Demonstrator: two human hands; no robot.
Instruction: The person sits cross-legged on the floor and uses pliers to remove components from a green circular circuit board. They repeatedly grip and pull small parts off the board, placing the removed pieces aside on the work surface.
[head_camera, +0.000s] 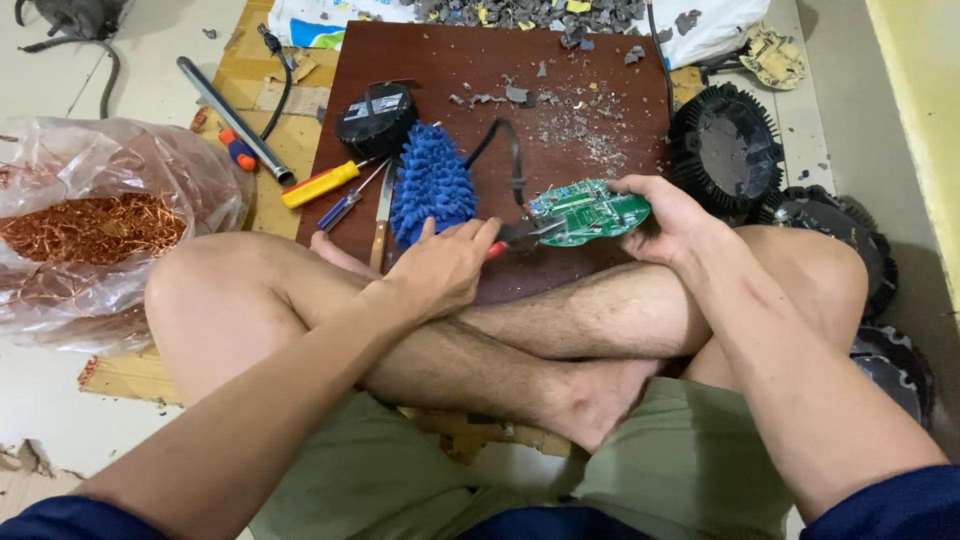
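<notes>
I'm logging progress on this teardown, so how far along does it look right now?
Done: a bag of copper wire sits at the left, and grey chips litter the board. In hand: the right hand holds a green circuit board while the left hand works pliers at its edge. Left: black finned housings lie at the right, apparently unopened.
</notes>
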